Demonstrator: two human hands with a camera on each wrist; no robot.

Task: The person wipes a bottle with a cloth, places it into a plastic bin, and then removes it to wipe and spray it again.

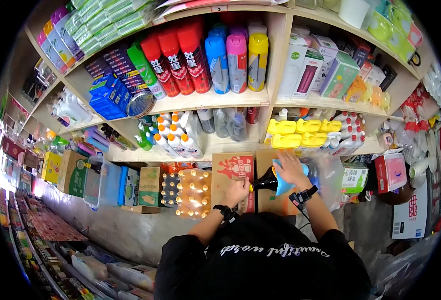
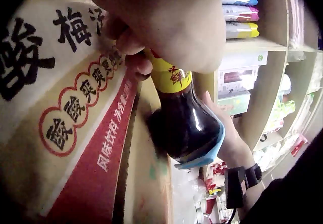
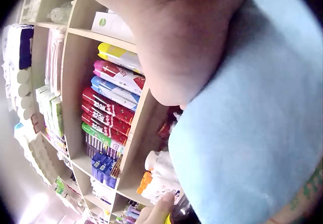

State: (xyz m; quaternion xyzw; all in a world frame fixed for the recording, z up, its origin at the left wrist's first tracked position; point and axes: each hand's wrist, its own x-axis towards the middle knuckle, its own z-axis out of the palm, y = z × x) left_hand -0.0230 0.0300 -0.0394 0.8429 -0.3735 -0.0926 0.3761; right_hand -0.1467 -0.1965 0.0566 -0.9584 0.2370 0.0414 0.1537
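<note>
In the head view my left hand grips the neck of a dark sauce bottle, which lies tilted sideways. A yellow neck label shows just past my curled fingers in the left wrist view. My right hand presses a light blue cloth against the body of the bottle, its fingers extended over it. Much of the right wrist view is filled by that cloth, draped under the palm. Its folds hide the bottle's base. Beneath both hands are a printed red and brown carton and a plain cardboard box.
Shelves ahead hold red spray cans, yellow jugs and white bottles with orange caps. Left of the cartons stands a shrink-wrapped bottle pack. A clear plastic bag is at the right, beside a green tea box.
</note>
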